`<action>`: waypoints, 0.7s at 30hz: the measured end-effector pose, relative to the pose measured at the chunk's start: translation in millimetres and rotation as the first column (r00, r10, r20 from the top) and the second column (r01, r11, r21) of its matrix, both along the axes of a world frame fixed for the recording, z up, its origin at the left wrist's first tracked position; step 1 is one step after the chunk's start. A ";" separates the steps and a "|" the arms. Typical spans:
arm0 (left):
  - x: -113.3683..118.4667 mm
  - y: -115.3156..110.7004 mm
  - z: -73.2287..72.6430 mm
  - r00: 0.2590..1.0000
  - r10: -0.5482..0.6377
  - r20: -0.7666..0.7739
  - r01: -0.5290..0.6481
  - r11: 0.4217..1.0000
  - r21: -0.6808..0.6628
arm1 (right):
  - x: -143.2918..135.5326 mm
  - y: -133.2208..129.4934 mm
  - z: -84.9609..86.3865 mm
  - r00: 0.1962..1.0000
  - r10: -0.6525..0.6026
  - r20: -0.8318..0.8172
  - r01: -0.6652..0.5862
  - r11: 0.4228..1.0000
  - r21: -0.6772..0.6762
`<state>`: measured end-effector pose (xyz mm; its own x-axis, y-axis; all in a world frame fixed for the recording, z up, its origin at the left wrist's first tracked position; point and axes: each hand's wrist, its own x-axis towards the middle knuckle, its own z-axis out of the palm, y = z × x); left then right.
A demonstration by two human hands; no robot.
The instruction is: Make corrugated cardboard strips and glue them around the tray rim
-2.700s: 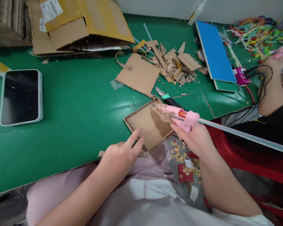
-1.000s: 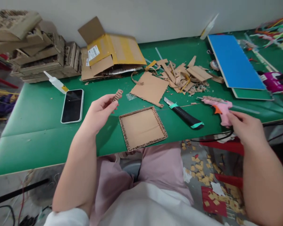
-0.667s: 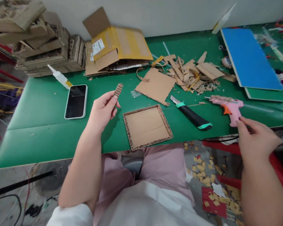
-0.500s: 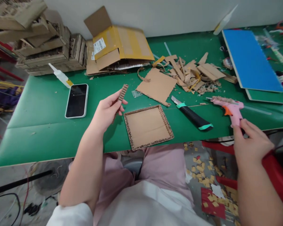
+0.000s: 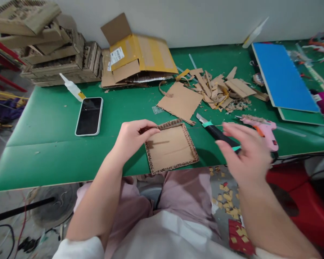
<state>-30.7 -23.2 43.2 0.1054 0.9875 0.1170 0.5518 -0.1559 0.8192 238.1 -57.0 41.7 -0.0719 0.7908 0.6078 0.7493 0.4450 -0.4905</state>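
Note:
Between the thumb and fingers of my left hand [image 5: 136, 138] is a corrugated cardboard strip [image 5: 169, 124]. It lies along the far edge of a square cardboard tray [image 5: 170, 149] with low corrugated walls, at the front of the table; whether it touches the wall I cannot tell. My right hand [image 5: 247, 151] is in the air with fingers apart and nothing in it, above the handle end of a black and teal utility knife [image 5: 216, 131]. Just beyond that hand a pink hot glue gun [image 5: 268, 130] lies on the table, partly hidden by the fingers.
A phone [image 5: 89, 116] and a glue bottle [image 5: 72, 87] lie at left. Behind are stacked cardboard trays [image 5: 54, 61], a yellow-taped box [image 5: 153, 54], a flat cardboard piece [image 5: 180, 100] and a scrap heap [image 5: 213, 86]. A blue board [image 5: 286, 77] is at right.
My left hand has brought the cardboard strip down and right onto the tray's far edge. My right hand has let go of the glue gun and moved left, fingers spread.

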 end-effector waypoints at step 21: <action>-28.3 5.6 -7.9 0.989 -0.057 -0.135 0.061 0.998 0.025 | -51.6 78.9 -27.8 0.840 0.073 -0.538 -0.393 0.766 -0.509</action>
